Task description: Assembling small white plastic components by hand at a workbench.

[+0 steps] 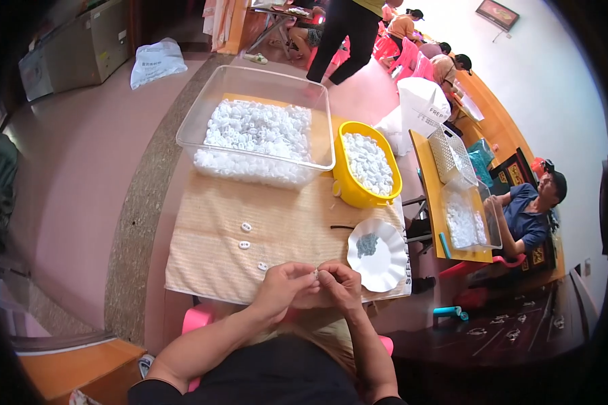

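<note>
White plastic piece (315,273), tiny, pinched between left hand (285,283) and right hand (339,283) at lower centre of frame, just above near edge of counter (209,270). Both hands closed around it, fingertips meeting. Judged step: fitting or pressing something small together; next move likely calls for fine fingertip pressure. Too small and covered to tell long axis or pointing. Three loose white pieces (245,244) left of centre on woven mat (284,216); white fluted dish (378,255) just right of hands; clear tub (257,125) and yellow basket (366,165) of pieces upper centre.
</note>
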Available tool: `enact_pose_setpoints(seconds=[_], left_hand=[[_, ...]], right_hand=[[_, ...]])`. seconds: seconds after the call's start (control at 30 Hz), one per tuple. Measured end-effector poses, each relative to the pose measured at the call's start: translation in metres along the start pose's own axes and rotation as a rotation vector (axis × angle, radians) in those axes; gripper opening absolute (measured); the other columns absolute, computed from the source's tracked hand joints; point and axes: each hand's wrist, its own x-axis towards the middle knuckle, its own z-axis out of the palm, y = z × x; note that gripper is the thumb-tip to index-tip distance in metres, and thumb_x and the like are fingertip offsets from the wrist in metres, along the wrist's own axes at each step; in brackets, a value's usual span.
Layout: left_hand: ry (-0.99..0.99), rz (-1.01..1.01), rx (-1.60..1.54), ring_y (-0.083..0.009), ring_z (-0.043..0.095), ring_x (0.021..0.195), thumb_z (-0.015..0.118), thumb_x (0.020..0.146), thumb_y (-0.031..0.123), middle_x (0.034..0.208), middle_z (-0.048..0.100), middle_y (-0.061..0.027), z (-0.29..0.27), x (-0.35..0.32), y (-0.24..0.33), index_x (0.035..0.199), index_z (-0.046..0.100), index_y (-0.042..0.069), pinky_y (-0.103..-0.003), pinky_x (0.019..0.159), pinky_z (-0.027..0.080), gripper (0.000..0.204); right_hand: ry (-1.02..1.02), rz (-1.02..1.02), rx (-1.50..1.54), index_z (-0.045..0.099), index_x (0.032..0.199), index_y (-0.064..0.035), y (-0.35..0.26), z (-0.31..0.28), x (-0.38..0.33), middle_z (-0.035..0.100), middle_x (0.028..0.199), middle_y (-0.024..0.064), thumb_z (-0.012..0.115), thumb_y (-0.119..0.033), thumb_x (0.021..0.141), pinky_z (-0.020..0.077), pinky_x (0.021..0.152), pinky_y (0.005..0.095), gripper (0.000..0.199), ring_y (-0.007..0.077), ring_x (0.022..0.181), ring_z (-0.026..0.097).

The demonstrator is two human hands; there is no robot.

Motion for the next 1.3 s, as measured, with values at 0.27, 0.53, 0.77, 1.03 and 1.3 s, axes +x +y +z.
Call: enact_pose_setpoints(seconds=[0.27, 0.53, 0.77, 1.03, 1.3], left_hand=[[0.013, 0.004, 0.009, -0.0145, 0.064, 0.08, 0.06, 0.089, 0.002, 0.091, 0.065, -0.008, -0.003, 0.0, -0.003, 0.102, 0.059, -0.001, -0.027, 0.076, 0.056, 0.014], [-0.017, -0.029, -0.037, -0.0122, 0.065, 0.079, 0.06, 0.089, 0.003, 0.091, 0.066, -0.0068, -0.005, 0.008, 0.0, 0.101, 0.061, 0.001, -0.025, 0.075, 0.056, 0.012], [0.004, -0.05, -0.05, -0.0123, 0.065, 0.079, 0.061, 0.089, 0.003, 0.09, 0.066, -0.0076, -0.005, 0.006, 0.001, 0.101, 0.061, 0.0, -0.026, 0.076, 0.057, 0.013], [0.004, -0.046, -0.064, -0.0134, 0.066, 0.079, 0.062, 0.088, 0.003, 0.091, 0.066, -0.0084, -0.007, 0.004, 0.001, 0.101, 0.061, -0.001, -0.027, 0.076, 0.057, 0.014], [0.005, -0.069, -0.058, -0.0133, 0.066, 0.079, 0.063, 0.088, 0.003, 0.091, 0.066, -0.0084, -0.005, 0.006, 0.003, 0.102, 0.061, -0.001, -0.026, 0.075, 0.056, 0.015]], right_hand=[[0.013, 0.025, -0.142, 0.064, 0.092, 0.0007, 0.001, -0.001, -0.002, 0.063, 0.084, 0.0048, 0.057, -0.009, 0.09, 0.0471, 0.07, 0.0246, 0.012, 0.0115, 0.078, 0.058], [0.09, 0.148, -0.189, 0.066, 0.094, -0.0009, 0.009, -0.002, 0.006, 0.068, 0.083, 0.0059, 0.058, -0.012, 0.087, 0.0501, 0.07, 0.0257, 0.015, 0.0121, 0.076, 0.062], [0.044, 0.16, 0.076, 0.062, 0.092, 0.0006, -0.002, 0.004, 0.004, 0.062, 0.085, 0.0011, 0.056, -0.004, 0.09, 0.0476, 0.071, 0.0216, 0.007, 0.0076, 0.079, 0.057], [-0.017, 0.15, 0.094, 0.06, 0.093, 0.0028, -0.003, 0.003, 0.003, 0.06, 0.092, 0.0037, 0.058, -0.009, 0.092, 0.0433, 0.075, 0.0208, 0.012, 0.009, 0.084, 0.054], [-0.027, 0.128, 0.058, 0.06, 0.092, 0.0031, 0.003, -0.003, 0.003, 0.059, 0.091, 0.0055, 0.059, -0.009, 0.092, 0.0429, 0.075, 0.0217, 0.012, 0.0108, 0.083, 0.054]])
